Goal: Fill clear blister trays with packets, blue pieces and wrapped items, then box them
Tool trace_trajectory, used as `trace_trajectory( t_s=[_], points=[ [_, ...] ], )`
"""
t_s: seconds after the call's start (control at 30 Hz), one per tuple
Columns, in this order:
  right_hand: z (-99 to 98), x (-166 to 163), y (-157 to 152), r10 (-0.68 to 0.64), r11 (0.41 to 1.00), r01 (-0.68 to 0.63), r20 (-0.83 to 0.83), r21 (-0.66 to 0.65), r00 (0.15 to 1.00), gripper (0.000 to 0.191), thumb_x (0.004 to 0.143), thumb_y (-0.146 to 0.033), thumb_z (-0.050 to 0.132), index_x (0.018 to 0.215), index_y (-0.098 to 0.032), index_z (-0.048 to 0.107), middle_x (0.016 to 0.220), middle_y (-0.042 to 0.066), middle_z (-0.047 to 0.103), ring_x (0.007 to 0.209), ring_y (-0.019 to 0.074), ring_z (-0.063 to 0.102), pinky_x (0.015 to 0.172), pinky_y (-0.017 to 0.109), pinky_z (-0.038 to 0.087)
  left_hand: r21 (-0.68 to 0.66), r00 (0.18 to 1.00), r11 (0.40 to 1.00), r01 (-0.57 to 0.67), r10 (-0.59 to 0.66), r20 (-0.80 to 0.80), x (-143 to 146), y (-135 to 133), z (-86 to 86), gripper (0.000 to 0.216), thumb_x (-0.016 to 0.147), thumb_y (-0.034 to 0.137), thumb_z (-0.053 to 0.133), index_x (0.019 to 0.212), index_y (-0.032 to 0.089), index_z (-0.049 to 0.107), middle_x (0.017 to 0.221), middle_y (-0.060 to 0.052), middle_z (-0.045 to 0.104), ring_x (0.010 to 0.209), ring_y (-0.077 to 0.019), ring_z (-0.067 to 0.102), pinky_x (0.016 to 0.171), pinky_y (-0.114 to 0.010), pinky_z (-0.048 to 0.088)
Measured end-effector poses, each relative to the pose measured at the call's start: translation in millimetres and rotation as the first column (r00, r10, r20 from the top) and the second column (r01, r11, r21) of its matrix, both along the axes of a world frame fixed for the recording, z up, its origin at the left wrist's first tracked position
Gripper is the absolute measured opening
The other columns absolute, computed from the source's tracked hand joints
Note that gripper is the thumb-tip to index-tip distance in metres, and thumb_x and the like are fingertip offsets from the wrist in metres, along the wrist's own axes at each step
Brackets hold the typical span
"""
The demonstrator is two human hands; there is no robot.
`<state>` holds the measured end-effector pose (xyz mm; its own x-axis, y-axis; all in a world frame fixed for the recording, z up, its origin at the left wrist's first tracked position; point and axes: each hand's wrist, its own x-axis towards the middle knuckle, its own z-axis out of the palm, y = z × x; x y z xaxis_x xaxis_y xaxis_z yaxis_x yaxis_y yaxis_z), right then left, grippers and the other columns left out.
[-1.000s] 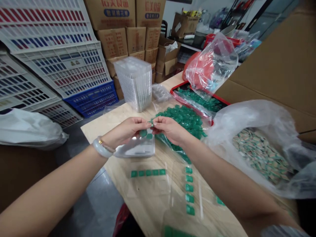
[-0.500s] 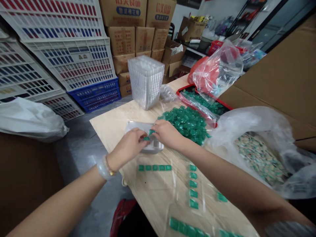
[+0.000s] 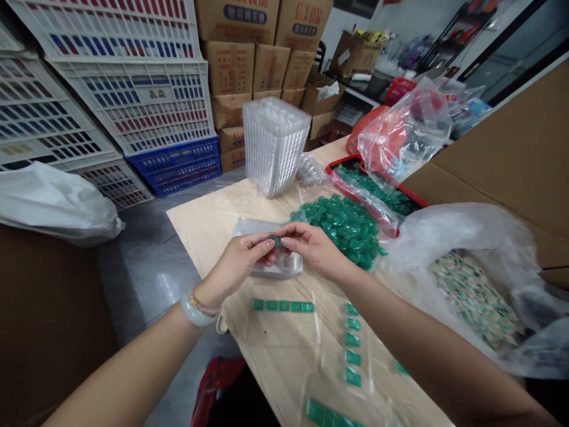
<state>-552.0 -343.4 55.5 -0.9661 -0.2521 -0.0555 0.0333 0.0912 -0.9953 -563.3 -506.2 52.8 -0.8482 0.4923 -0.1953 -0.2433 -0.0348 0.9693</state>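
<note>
My left hand [image 3: 243, 256] and my right hand [image 3: 311, 244] meet fingertip to fingertip, pinching a small green wrapped piece [image 3: 276, 241] between them. Directly below is a clear plastic tray [image 3: 280, 271], partly hidden by the hands. To the right of my fingers lies a heap of glossy green pieces [image 3: 342, 225]. Nearer to me, several green squares [image 3: 284, 305] sit in a straight row on clear film. A second row [image 3: 352, 340] runs toward me beside my right forearm, and a third [image 3: 329, 415] is cut off by the lower edge.
A tall stack of clear trays [image 3: 275, 148] stands at the table's far edge. Behind the heap is a red-rimmed tray [image 3: 406, 204] of green pieces. On the right, a plastic bag [image 3: 480, 231] holds many small flat pieces. White crates [image 3: 128, 107] and cardboard boxes [image 3: 231, 68] are stacked beyond.
My hands have come closer together, and their fingertips now meet at one green piece. Earlier they were slightly apart, with green at each hand. The camera view has shifted a little.
</note>
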Motion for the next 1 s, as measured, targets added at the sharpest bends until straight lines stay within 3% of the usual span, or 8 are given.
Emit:
trace_trajectory(
  t_s=[0.1,0.2,0.33,0.43,0.6,0.73,0.9,1.0],
  points=[
    [-1.9,0,-2,-0.044,0.979,0.075,0.162,-0.191,0.986,0.023,0.067,-0.032,0.063,0.083,-0.017,0.057,0.073,-0.001,0.059,0.062,0.0102,0.056,0.062,0.026,0.045,0.078,0.997,0.997,-0.03,0.024,0.07,1,5,2.1,0.028,0.073,0.026,0.053,0.097,0.012,0.059,0.067,-0.001,0.059,0.058,-0.0088,0.052,0.059,-0.022,0.044],
    [1.2,0,-6,-0.052,0.977,0.08,0.142,-0.197,0.989,0.023,0.066,-0.031,0.064,0.083,-0.017,0.057,0.075,0.0,0.059,0.064,0.0103,0.056,0.066,0.028,0.045,0.017,0.996,0.996,-0.086,0.085,0.032,-1,9,0.2,0.029,0.074,0.022,0.05,0.101,0.012,0.054,0.061,0.001,0.057,0.054,-0.0099,0.053,0.056,-0.023,0.044],
    [9.3,-7,-14,-0.089,0.996,0.089,-0.085,-0.002,0.992,0.014,0.07,-0.024,0.059,0.082,-0.017,0.057,0.076,0.0,0.059,0.07,0.0111,0.056,0.071,0.028,0.044,-0.222,0.939,0.957,-0.188,0.108,-0.327,-11,6,-2.3,0.027,0.079,0.021,0.039,0.099,0.015,0.057,0.064,-0.001,0.058,0.054,-0.0118,0.054,0.055,-0.025,0.044],
    [10.4,-13,-17,-0.096,0.947,0.165,-0.251,0.274,0.963,0.012,0.074,-0.021,0.054,0.085,-0.016,0.057,0.076,0.002,0.058,0.07,0.0125,0.054,0.069,0.028,0.042,-0.407,0.755,0.858,-0.312,-0.036,-0.654,-19,-5,-4.0,0.032,0.079,0.018,0.037,0.101,0.018,0.059,0.087,-0.005,0.061,0.083,-0.0166,0.055,0.077,-0.03,0.042],
    [-1.0,-13,-19,0.159,0.561,0.238,-0.385,0.793,0.909,0.014,0.078,-0.02,0.051,0.086,-0.014,0.06,0.082,0.008,0.057,0.079,0.0178,0.05,0.072,0.031,0.036,-0.629,0.594,0.691,-0.356,-0.352,-0.723,-20,-21,-16.3,0.046,0.071,0.019,0.047,0.117,0.019,0.049,0.117,-0.007,0.05,0.109,-0.0236,0.04,0.094,-0.041,0.028],
    [-9.9,-13,-29,0.283,0.32,0.322,-0.415,0.891,0.865,0.022,0.083,-0.03,0.046,0.087,-0.015,0.062,0.088,0.01,0.056,0.086,0.0222,0.046,0.073,0.035,0.031,-0.668,0.573,0.664,-0.336,-0.418,-0.705,-16,-24,-29.3,0.048,0.068,0.019,0.048,0.115,0.017,0.05,0.116,-0.008,0.05,0.108,-0.0226,0.04,0.096,-0.038,0.027],
    [-12.1,-10,-15,0.298,0.345,0.356,-0.461,0.868,0.836,0.029,0.079,-0.039,0.05,0.094,-0.017,0.061,0.094,0.01,0.055,0.091,0.0236,0.044,0.076,0.036,0.03,-0.662,0.569,0.655,-0.363,-0.407,-0.715,-21,-29,-15.9,0.048,0.07,0.027,0.05,0.117,0.019,0.048,0.118,-0.008,0.048,0.108,-0.0247,0.041,0.093,-0.041,0.03],
    [-10.6,-9,34,0.083,0.401,0.496,-0.57,0.77,0.818,0.036,0.08,-0.038,0.049,0.109,-0.017,0.055,0.102,0.01,0.055,0.094,0.0231,0.045,0.079,0.036,0.032,-0.56,0.531,0.731,-0.389,-0.319,-0.785,-35,-4,10.8,0.041,0.072,0.027,0.049,0.112,0.02,0.052,0.115,-0.007,0.05,0.109,-0.025,0.041,0.094,-0.041,0.028]
  ],
)
